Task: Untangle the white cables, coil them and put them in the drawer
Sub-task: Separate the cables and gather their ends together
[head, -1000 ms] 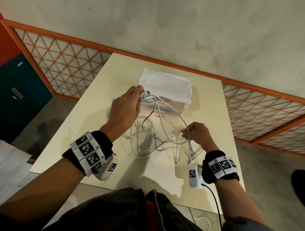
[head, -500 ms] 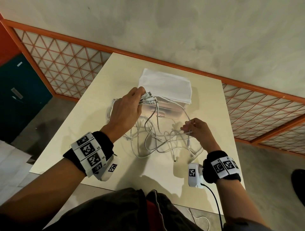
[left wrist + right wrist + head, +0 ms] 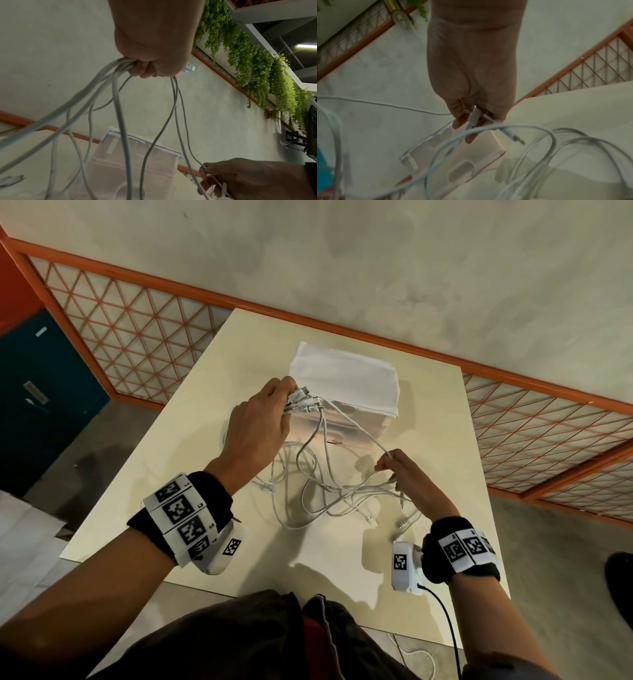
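A tangle of white cables (image 3: 318, 494) lies on the cream table (image 3: 191, 474) in front of a small translucent drawer box (image 3: 346, 378) with a white top. My left hand (image 3: 291, 398) is raised beside the box and grips a bundle of cable ends; their plugs (image 3: 310, 402) stick out toward the box. In the left wrist view that left hand (image 3: 147, 67) is a fist with several cables hanging from it. My right hand (image 3: 385, 460) pinches one cable that runs up to the bundle. The right wrist view shows the right hand (image 3: 467, 121) holding a plug and thin cable over the drawer box (image 3: 453, 155).
Loose plug ends (image 3: 402, 523) lie on the table near my right wrist. The near table edge (image 3: 308, 607) is close to my body. An orange lattice railing (image 3: 137, 337) runs behind the table and a dark blue cabinet (image 3: 41, 405) stands at left.
My right hand has moved away from me and upward along one cable, drawing it taut toward the left hand. The left hand has kept its grip in nearly the same place.
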Demonstrator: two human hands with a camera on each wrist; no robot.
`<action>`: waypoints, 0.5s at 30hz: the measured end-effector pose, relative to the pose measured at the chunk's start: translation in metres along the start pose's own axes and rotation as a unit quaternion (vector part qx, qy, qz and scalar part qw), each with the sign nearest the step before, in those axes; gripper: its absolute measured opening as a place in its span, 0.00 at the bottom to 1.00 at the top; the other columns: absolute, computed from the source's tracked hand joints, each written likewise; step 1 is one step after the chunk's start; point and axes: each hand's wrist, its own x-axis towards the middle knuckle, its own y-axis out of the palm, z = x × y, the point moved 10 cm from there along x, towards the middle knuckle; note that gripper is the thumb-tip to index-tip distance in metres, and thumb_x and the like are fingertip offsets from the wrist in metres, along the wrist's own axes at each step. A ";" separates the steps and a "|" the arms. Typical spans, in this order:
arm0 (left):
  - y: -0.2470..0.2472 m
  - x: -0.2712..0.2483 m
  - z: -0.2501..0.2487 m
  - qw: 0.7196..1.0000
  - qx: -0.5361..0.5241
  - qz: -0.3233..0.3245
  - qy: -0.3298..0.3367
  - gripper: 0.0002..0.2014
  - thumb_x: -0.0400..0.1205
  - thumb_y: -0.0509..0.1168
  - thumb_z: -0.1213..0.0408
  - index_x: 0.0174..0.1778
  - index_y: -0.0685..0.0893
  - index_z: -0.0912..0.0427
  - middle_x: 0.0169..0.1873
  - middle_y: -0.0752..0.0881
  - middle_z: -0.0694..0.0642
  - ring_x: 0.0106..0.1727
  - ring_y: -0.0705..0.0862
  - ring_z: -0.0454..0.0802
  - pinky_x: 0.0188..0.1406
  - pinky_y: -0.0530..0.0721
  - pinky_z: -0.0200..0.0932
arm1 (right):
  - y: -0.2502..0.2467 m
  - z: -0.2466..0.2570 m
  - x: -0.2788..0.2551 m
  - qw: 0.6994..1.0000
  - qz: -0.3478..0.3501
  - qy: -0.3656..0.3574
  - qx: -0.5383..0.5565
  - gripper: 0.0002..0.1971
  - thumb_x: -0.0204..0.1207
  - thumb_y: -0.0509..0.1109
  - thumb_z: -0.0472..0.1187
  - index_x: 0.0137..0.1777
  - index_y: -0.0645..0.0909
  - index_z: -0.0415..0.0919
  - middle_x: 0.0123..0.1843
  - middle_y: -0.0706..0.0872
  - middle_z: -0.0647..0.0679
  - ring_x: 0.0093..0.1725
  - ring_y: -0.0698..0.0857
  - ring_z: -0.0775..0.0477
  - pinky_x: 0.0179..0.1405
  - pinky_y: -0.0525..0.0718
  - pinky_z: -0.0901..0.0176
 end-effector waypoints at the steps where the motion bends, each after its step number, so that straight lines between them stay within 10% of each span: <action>1: 0.000 0.000 0.001 1.000 0.000 -0.001 -0.001 0.11 0.79 0.58 0.75 0.56 0.74 0.64 0.51 0.80 0.62 0.40 0.80 0.70 0.32 0.69 0.51 | 0.001 0.000 0.000 0.999 0.002 -0.010 -0.047 0.10 0.86 0.54 0.44 0.48 0.75 0.43 0.52 0.83 0.48 0.42 0.77 0.53 0.43 0.73 0.64; 5: 0.000 0.001 0.000 1.000 -0.003 -0.006 0.003 0.11 0.78 0.58 0.75 0.56 0.74 0.64 0.52 0.80 0.62 0.39 0.80 0.71 0.32 0.69 0.51 | 0.000 -0.006 0.003 0.974 -0.019 -0.012 -0.227 0.14 0.85 0.54 0.52 0.56 0.79 0.50 0.61 0.78 0.48 0.62 0.69 0.45 0.68 0.63 0.44; 15: -0.005 0.009 -0.006 0.998 -0.039 -0.028 0.039 0.15 0.78 0.58 0.75 0.48 0.63 0.50 0.47 0.80 0.60 0.34 0.78 0.67 0.30 0.72 0.51 | 0.010 0.012 0.009 0.972 0.008 -0.091 -0.217 0.24 0.80 0.53 0.26 0.56 0.79 0.56 0.47 0.86 0.45 0.44 0.84 0.42 0.53 0.83 0.36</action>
